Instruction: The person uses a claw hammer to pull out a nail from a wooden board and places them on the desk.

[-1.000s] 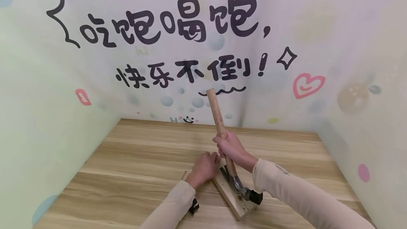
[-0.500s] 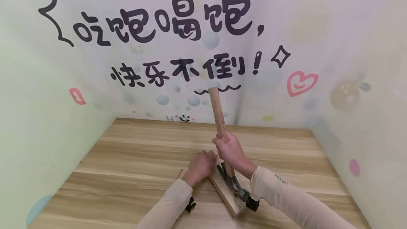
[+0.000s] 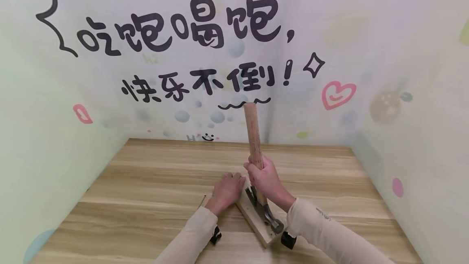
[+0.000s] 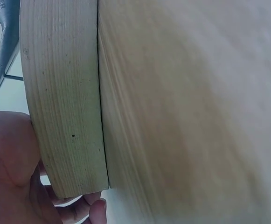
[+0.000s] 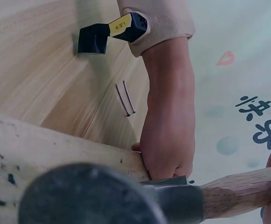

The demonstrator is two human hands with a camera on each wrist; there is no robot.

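Observation:
My right hand (image 3: 266, 178) grips the wooden handle of a claw hammer (image 3: 253, 133), which stands nearly upright, head down. The hammer head lies over a pale wooden block (image 3: 253, 217). In the left wrist view, a thin nail (image 4: 14, 77) spans the gap between the block and the hammer's claw (image 4: 4, 51). My left hand (image 3: 226, 190) holds the far end of the block; in the left wrist view its fingers curl round that end. Close up in the right wrist view, the dark hammer face (image 5: 88, 196) hides part of the block.
Two loose nails (image 5: 126, 99) lie on the wood-grain table (image 5: 42, 84), left of the block. A black and yellow device (image 5: 119, 30) sits at the left cuff. A printed cloth wall (image 3: 183, 52) rises behind the table, with more wall at both sides.
The hammer handle has swung from a leftward lean to almost upright, its top shifting right. Both hands keep their hold. The head view has turned slightly right.

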